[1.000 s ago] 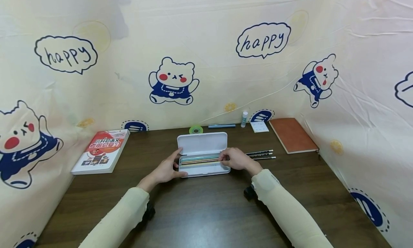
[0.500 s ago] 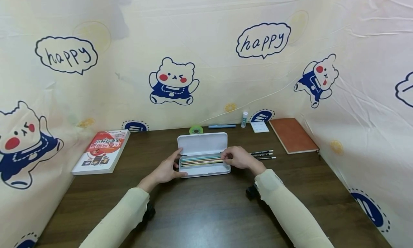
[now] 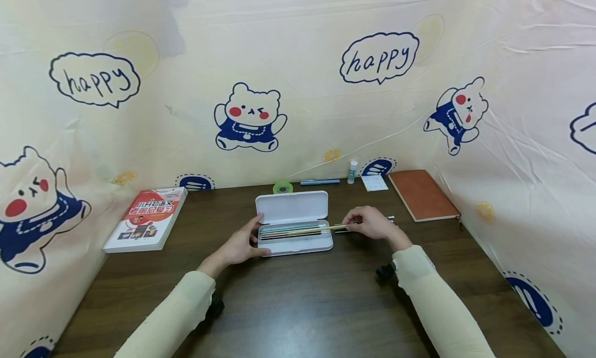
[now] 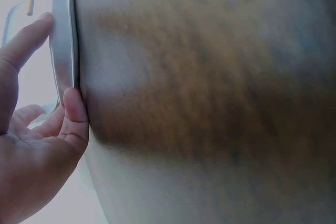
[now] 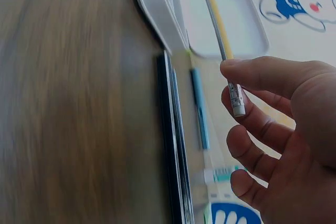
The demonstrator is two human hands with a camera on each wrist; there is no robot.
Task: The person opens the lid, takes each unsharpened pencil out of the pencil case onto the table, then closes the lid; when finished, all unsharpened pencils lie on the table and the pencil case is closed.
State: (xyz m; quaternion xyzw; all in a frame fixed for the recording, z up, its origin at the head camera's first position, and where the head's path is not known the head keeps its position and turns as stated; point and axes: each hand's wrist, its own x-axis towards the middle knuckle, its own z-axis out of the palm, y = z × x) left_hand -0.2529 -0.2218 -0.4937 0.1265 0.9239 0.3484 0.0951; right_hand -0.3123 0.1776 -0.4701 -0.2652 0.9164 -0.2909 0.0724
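Note:
A white pencil case [image 3: 292,207] stands with its lid raised, and several pencils [image 3: 284,234] lie inside. My left hand [image 3: 238,246] grips the case's left end; the left wrist view shows the thumb [image 4: 31,38] and fingers at its side wall. To the right of the case, my right hand [image 3: 370,223] pinches a yellow pencil [image 5: 214,14] between thumb and fingers, close to its white eraser end. That pencil points left and overlaps the case in the head view. Below the right hand, dark pencils [image 5: 170,129] lie on the table, partly hidden.
A red-and-white book [image 3: 146,218] lies at the left, a brown notebook [image 3: 423,195] at the right. Along the back are green tape [image 3: 282,187], a blue pen [image 3: 320,182], a glue stick [image 3: 352,172] and a small paper [image 3: 374,183]. A patterned cloth hangs behind.
My right hand has moved right and slightly up from the case's right end, drawing the yellow pencil partly out over the rim. The left hand and the case have stayed in place.

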